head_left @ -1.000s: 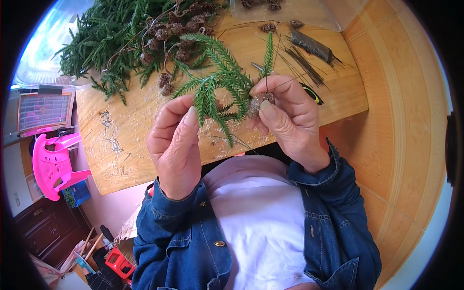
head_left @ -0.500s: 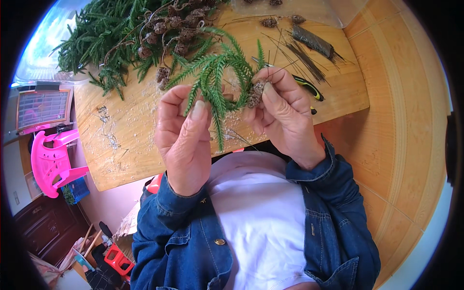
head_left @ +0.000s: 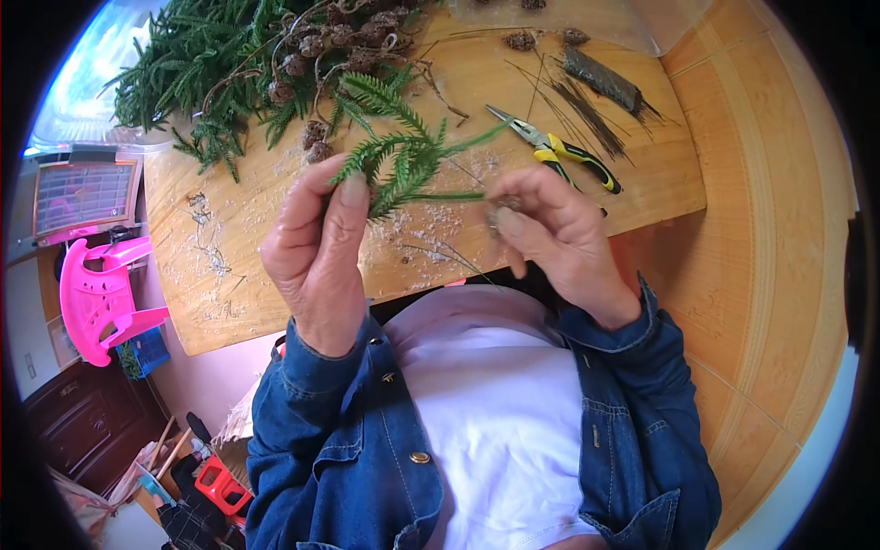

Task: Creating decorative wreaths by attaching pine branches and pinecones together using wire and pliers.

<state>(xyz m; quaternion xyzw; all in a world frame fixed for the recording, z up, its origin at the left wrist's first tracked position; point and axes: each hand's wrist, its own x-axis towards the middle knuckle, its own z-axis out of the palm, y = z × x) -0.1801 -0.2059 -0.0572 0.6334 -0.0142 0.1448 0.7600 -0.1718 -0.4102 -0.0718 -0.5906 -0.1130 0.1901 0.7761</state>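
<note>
Green, needle-leaved sprig [head_left: 394, 156] sits near eleven o'clock in my remote view, pinched between thumb and fingers of the left hand [head_left: 316, 247], while at two to three o'clock the right hand [head_left: 568, 243] grips a small, blurred brown cone [head_left: 502, 211]; whether sprig and cone are joined I cannot tell. Beyond them, on the pale wooden table [head_left: 655, 183], I see yellow-and-black-handled metal pliers [head_left: 557, 151] between one and two o'clock, thin dark wires [head_left: 591, 119] just past them, and a heap of dark green needle branches [head_left: 197, 78] between ten and eleven. Farther out, a bright pink plastic chair [head_left: 84, 302] shows at nine.
</note>
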